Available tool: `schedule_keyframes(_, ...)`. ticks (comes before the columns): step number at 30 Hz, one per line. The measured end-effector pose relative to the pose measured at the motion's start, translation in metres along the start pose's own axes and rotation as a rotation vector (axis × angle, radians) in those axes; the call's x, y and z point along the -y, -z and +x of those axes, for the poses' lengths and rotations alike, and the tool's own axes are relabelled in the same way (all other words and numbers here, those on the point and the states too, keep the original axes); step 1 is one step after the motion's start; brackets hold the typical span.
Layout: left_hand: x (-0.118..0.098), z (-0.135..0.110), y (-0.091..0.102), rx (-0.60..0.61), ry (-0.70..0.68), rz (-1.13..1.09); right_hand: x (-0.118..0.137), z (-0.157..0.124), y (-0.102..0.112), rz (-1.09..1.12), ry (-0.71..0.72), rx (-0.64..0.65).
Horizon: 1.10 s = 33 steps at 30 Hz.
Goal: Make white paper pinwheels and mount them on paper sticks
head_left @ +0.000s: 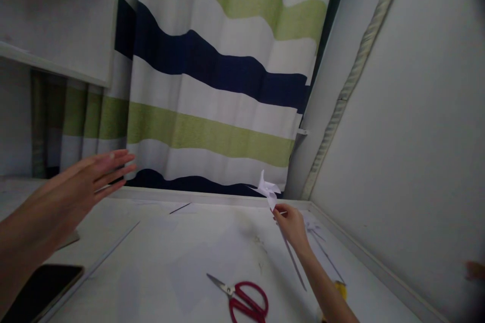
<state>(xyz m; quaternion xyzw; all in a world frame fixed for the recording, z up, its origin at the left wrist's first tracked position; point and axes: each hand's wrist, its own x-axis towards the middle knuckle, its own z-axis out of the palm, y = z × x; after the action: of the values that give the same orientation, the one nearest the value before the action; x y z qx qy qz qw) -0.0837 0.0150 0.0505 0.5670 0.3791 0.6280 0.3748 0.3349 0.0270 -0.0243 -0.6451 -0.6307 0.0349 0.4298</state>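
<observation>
Between the fingers of my right hand (291,223) is the stick of a white paper pinwheel (268,190), gripped just below its blades. The blades point up toward the curtain, and the thin stick (293,260) slants down beneath my hand. My left hand (104,174) is raised at the left with its fingers stretched out, holding nothing. Red-handled scissors (242,298) lie on the white table (162,272) below and to the left of my right hand, their blades slightly apart.
A second white pinwheel (312,227) lies right of my right hand. A dark phone (45,290) and a long thin strip (94,265) rest at the left. A yellow object (341,290) is partly behind my right forearm. A striped curtain (215,126) hangs behind the table.
</observation>
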Motion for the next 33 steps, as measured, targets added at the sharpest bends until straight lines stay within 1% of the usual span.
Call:
schedule_keyframes(2,-0.008,-0.007,-0.010,-0.058,0.021,0.020,0.002,-0.004,-0.003,-0.003,0.062,-0.017)
schedule_keyframes(4,-0.016,-0.017,-0.028,-0.106,0.021,0.138,0.014,-0.009,-0.008,0.017,0.154,-0.027)
schedule_keyframes(5,-0.019,-0.022,-0.039,-0.063,0.015,0.256,0.024,-0.013,-0.011,0.035,0.209,-0.028)
schedule_keyframes(6,-0.021,-0.028,-0.050,-0.065,0.009,0.298,0.035,-0.018,-0.013,0.059,0.266,-0.026)
schedule_keyframes(7,-0.021,-0.033,-0.060,-0.024,0.013,0.327,0.048,-0.022,-0.016,0.085,0.323,-0.023)
schedule_keyframes(9,-0.016,-0.043,-0.077,0.164,0.040,0.442,0.072,-0.032,-0.020,0.138,0.422,-0.026)
schedule_keyframes(11,-0.010,-0.051,-0.089,0.304,0.087,0.472,0.092,-0.040,-0.023,0.184,0.490,-0.053)
schedule_keyframes(12,-0.007,-0.055,-0.093,0.351,0.103,0.470,0.098,-0.043,-0.024,0.202,0.511,-0.076)
schedule_keyframes(14,-0.004,-0.061,-0.100,0.395,0.119,0.454,0.106,-0.048,-0.026,0.231,0.540,-0.128)
schedule_keyframes(16,-0.004,-0.066,-0.106,0.407,0.107,0.415,0.109,-0.051,-0.028,0.256,0.554,-0.173)
schedule_keyframes(19,-0.006,-0.074,-0.114,0.487,0.066,0.367,0.111,-0.056,-0.028,0.296,0.560,-0.190)
schedule_keyframes(23,-0.008,-0.085,-0.120,0.604,0.047,0.449,0.116,-0.064,-0.026,0.359,0.549,-0.155)
schedule_keyframes(25,-0.007,-0.085,-0.118,0.650,0.025,0.495,0.117,-0.066,-0.024,0.390,0.527,-0.135)
schedule_keyframes(27,-0.004,-0.080,-0.110,0.651,0.041,0.535,0.118,-0.066,-0.021,0.424,0.489,-0.121)
schedule_keyframes(29,-0.001,-0.069,-0.100,0.569,0.074,0.530,0.118,-0.063,-0.017,0.461,0.442,-0.099)
schedule_keyframes(31,0.001,-0.057,-0.090,0.442,0.080,0.432,0.118,-0.060,-0.014,0.503,0.398,-0.058)
schedule_keyframes(33,0.001,-0.048,-0.082,0.364,0.030,0.380,0.118,-0.057,-0.011,0.553,0.365,0.009)
